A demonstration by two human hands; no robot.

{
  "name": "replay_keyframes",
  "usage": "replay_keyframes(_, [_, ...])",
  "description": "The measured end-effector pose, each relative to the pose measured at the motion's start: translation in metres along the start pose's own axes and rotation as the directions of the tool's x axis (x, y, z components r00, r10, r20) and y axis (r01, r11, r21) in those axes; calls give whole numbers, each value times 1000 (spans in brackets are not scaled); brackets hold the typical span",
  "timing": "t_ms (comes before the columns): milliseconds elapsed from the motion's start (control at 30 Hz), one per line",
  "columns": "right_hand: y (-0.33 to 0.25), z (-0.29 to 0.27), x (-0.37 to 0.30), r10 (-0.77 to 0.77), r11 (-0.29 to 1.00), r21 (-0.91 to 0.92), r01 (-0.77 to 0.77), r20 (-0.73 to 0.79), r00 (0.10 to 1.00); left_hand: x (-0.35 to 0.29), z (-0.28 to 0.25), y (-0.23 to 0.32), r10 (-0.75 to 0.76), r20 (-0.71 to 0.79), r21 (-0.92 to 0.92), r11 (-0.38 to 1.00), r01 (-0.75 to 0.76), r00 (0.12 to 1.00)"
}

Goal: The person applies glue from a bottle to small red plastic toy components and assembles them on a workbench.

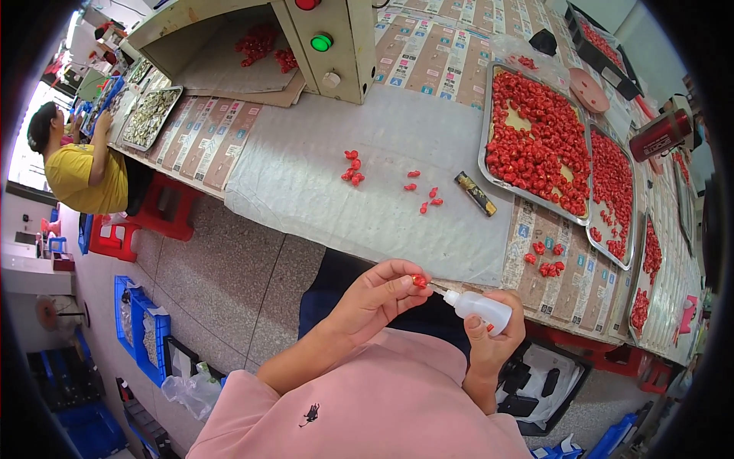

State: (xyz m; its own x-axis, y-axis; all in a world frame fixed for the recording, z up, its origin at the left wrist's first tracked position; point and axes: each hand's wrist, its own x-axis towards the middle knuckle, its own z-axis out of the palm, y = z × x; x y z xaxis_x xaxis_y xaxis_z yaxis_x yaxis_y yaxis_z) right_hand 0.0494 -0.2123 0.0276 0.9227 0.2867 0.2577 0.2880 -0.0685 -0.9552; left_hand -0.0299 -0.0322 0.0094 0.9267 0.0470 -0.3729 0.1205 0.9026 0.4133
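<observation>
Pinched between the thumb and finger of my left hand (375, 294) is a small glossy red piece (419, 281). My right hand (495, 329) grips a white squeeze bottle (482, 309), tilted so that its thin needle tip meets or nearly meets the red piece; the exact contact is too small to tell. Both hands are just off the table's front edge. Ahead of them on the grey sheet (306, 176) lie a little cluster of red pieces (352, 168), several scattered ones (424, 206) and a black and gold tube-shaped object (475, 193).
Metal trays of red pieces (489, 153) stand at the right, a dark red cylinder (660, 135) beyond. A beige box-shaped machine (336, 69) with a green button stands at the back. A person in yellow (88, 176) sits at far left, near red stools (168, 206).
</observation>
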Motion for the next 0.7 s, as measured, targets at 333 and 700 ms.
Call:
replay_keyframes(333, [1,-1,0,11,1000,8,-11,3,1000,1,1,0,0,2,-5,1000,0,1000])
replay_keyframes(700, [-1,0,1,13,1000,-2,-13,-3,1000,0,1,-1,-4,-12,-18,1000,3,1000])
